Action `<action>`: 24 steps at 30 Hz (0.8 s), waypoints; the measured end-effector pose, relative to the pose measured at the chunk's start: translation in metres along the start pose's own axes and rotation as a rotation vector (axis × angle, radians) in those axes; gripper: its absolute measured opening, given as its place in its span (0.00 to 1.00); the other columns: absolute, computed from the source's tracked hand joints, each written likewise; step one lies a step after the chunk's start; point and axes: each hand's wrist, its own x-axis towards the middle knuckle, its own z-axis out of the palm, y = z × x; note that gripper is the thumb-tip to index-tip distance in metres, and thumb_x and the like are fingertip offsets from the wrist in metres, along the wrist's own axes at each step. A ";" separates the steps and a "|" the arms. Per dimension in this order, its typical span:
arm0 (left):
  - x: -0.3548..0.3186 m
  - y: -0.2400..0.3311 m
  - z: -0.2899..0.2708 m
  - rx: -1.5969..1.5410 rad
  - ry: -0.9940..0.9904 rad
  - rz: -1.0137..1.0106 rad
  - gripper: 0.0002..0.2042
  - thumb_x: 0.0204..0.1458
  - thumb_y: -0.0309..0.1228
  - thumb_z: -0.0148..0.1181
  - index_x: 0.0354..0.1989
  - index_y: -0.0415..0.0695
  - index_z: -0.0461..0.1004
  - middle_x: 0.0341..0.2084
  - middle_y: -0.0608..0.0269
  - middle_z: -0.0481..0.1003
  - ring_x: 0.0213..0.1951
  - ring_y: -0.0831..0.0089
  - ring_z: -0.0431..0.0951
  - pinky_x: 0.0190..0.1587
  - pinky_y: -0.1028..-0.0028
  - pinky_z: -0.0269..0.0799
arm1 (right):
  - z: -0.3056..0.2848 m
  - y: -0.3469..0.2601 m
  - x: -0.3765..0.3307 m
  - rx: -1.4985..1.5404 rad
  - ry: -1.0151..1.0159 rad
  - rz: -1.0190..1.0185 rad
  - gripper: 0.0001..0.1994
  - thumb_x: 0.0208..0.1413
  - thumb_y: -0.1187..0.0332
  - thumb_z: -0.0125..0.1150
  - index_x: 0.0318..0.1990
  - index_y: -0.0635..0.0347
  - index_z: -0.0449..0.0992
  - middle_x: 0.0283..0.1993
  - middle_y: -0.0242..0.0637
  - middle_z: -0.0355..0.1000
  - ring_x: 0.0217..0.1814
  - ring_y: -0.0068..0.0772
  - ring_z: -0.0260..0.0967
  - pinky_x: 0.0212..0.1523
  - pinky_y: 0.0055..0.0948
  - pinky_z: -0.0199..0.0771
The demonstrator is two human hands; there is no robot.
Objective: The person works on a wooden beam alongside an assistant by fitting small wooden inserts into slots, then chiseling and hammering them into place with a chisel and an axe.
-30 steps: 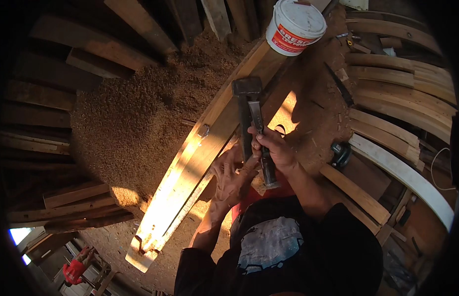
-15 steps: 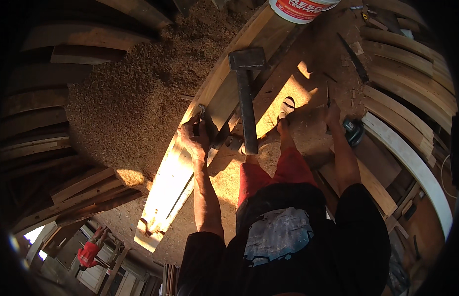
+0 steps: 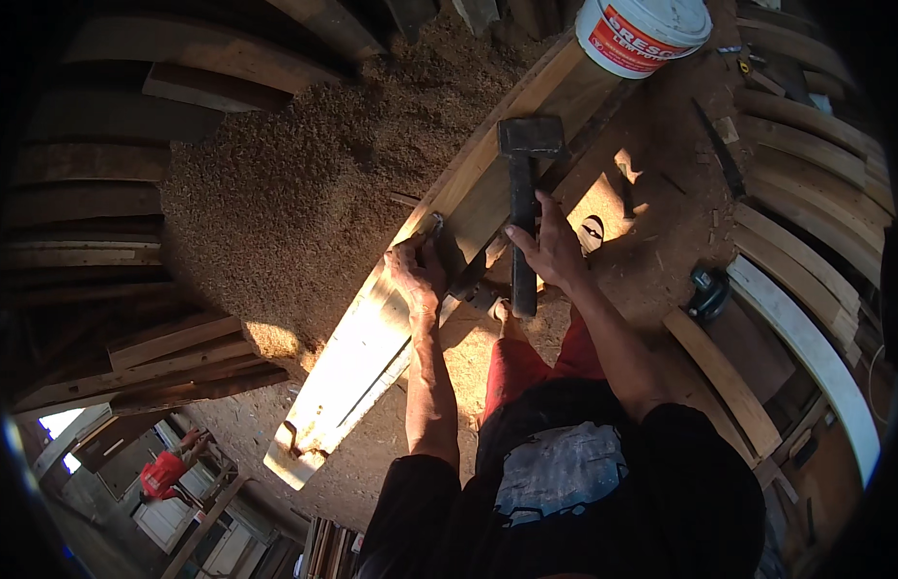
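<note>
Head view: a heavy dark steel sledge hammer with a blocky head and long handle (image 3: pixel 522 207) is gripped around the lower part of its handle by the right hand (image 3: pixel 550 249), fingers wrapped tight, with the head pointing away from the body over a long pale wooden plank (image 3: pixel 372 338). The plank is laid diagonally across the floor, and its near end is lit up by sunlight. The left hand (image 3: pixel 417 273) is pressed down on the plank's edge, fingers curled around a small dark metal piece (image 3: pixel 447 253); what exactly that piece is can't be made out. A big heap of brown sawdust (image 3: pixel 285 183) is piled just left of the plank. A white plastic bucket with a red label (image 3: pixel 640 29) is parked by the plank's far end. Curved wooden slats (image 3: pixel 806 289) are stacked off to the right.
</note>
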 end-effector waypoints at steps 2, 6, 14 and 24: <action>0.002 0.002 -0.001 0.065 -0.012 0.062 0.06 0.50 0.22 0.65 0.36 0.44 0.80 0.30 0.60 0.78 0.35 0.61 0.74 0.41 0.63 0.70 | 0.014 -0.006 0.004 -0.040 0.016 0.000 0.40 0.57 0.56 0.68 0.68 0.70 0.54 0.59 0.65 0.66 0.59 0.59 0.70 0.57 0.46 0.73; 0.000 -0.005 0.001 0.072 0.011 0.128 0.06 0.51 0.22 0.64 0.37 0.44 0.80 0.31 0.58 0.78 0.34 0.59 0.74 0.40 0.62 0.70 | 0.031 -0.002 0.010 0.044 0.113 0.035 0.41 0.56 0.59 0.69 0.67 0.72 0.50 0.49 0.61 0.72 0.50 0.58 0.75 0.52 0.43 0.75; -0.002 0.000 0.002 0.138 -0.010 0.152 0.05 0.48 0.21 0.61 0.32 0.44 0.77 0.33 0.57 0.77 0.37 0.56 0.73 0.39 0.59 0.70 | 0.020 -0.002 0.006 0.136 0.049 0.068 0.40 0.57 0.62 0.69 0.67 0.70 0.49 0.44 0.48 0.75 0.45 0.43 0.76 0.48 0.38 0.76; 0.002 0.005 0.001 0.155 -0.044 0.134 0.08 0.46 0.17 0.61 0.34 0.43 0.77 0.35 0.57 0.77 0.38 0.57 0.74 0.41 0.60 0.71 | 0.006 -0.014 0.014 0.506 -0.141 0.273 0.24 0.55 0.69 0.69 0.53 0.67 0.62 0.34 0.40 0.71 0.35 0.34 0.73 0.38 0.33 0.76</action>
